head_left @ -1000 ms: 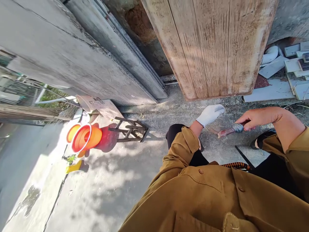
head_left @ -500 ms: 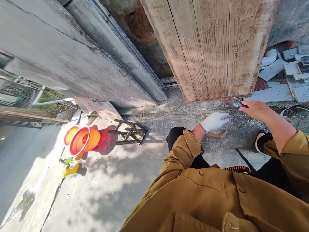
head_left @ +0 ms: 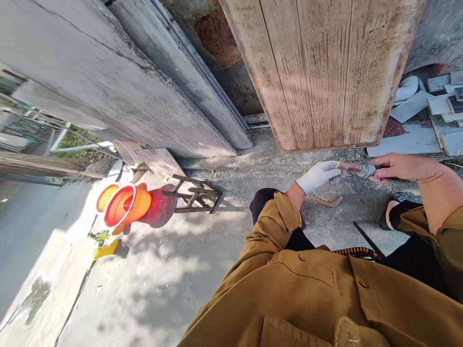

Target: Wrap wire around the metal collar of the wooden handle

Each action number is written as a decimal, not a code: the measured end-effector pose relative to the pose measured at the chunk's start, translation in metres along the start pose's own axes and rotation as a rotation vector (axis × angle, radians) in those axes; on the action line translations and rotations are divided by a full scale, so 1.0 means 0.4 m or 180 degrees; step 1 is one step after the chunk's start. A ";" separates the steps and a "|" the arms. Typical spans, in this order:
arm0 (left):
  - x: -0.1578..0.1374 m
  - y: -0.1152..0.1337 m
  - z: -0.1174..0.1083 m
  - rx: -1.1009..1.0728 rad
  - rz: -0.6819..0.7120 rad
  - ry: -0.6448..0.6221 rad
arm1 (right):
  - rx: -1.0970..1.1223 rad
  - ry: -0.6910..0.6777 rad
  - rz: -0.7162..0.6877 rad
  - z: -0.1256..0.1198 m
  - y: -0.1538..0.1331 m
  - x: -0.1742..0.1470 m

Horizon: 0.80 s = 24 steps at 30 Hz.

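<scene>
A short brown stick [head_left: 347, 166] with grey wire [head_left: 366, 169] wound round one end stretches between my two hands above the concrete. My left hand [head_left: 318, 176], in a white glove, is closed on the stick's left end. Bare and at the wire-wound end, my right hand [head_left: 401, 167] grips it with thumb and fingers; the part inside the grip is hidden. Below my left hand, a bent brown piece [head_left: 329, 201] lies on the ground, partly behind the glove.
A wooden plank panel [head_left: 325, 72] leans ahead. Broken tiles [head_left: 415, 140] are piled at right. A dark stool frame [head_left: 195, 195] lies left, near orange buckets [head_left: 126, 206]. Between my feet are a dark bar [head_left: 367, 238] and an orange-black striped cord [head_left: 354, 251].
My right hand has brought the wire-wound stick down and nearer to my body. My left hand has moved slightly up and taken hold of its other end.
</scene>
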<state>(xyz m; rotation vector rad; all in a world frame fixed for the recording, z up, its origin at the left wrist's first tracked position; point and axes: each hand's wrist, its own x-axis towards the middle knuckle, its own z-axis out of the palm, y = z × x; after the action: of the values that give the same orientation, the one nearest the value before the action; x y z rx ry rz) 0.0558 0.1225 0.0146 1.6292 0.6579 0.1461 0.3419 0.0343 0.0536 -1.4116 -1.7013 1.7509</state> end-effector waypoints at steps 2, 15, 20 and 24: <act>0.003 -0.012 0.008 -0.0192 -0.0063 -0.0012 | 0.0405 0.0537 -0.0014 -0.009 -0.006 -0.003; 0.019 0.015 0.034 0.1447 -0.0224 -0.0713 | -0.2602 0.0862 0.1833 0.034 -0.012 0.094; 0.024 -0.006 0.040 0.1857 -0.0127 -0.0847 | -0.2575 0.0364 0.1872 0.064 -0.008 0.110; 0.021 -0.008 0.016 0.1854 -0.0156 -0.0657 | -0.2306 -0.0233 0.1614 0.063 -0.010 0.090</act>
<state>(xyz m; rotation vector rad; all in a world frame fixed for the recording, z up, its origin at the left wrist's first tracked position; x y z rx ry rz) 0.0646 0.1209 0.0082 2.1461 0.6112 -0.2729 0.3037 0.0492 0.0371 -2.2669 -2.3047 1.4527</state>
